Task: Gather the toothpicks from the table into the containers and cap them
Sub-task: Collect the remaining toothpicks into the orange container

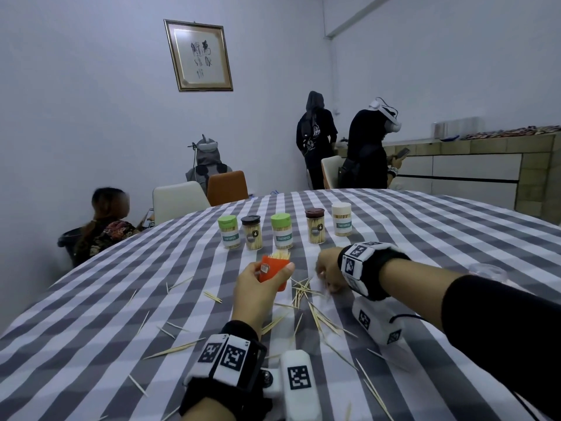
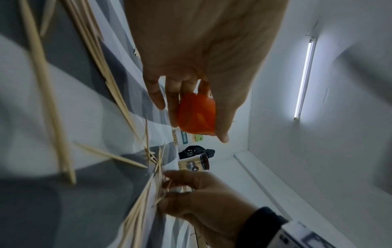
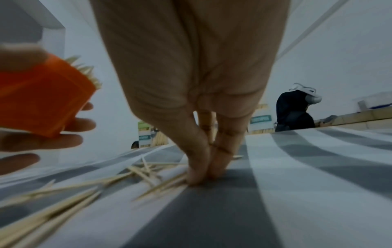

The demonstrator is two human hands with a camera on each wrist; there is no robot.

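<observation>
Mostly loose toothpicks (image 1: 303, 294) — pale, scattered

Dim, cool, bluish light throughout. A ceiling tube lamp (image 2: 304, 78) at 3 o'clock in the left wrist view glares white. Wide-angle distortion bends the edges. Near toothpicks (image 3: 48, 216) at 7 o'clock are smeared with blur.

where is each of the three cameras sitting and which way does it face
Head: worn on the head, facing forward and down over the checked table; both forearms, the left hand and right hand show.
Left wrist: looks along the left hand at the orange container it grips; the view is turned sideways.
Right wrist: low over the cloth, looking along the right hand, whose fingertips press on loose toothpicks.
Shared: all three show the orange container and the scattered toothpicks.
</observation>
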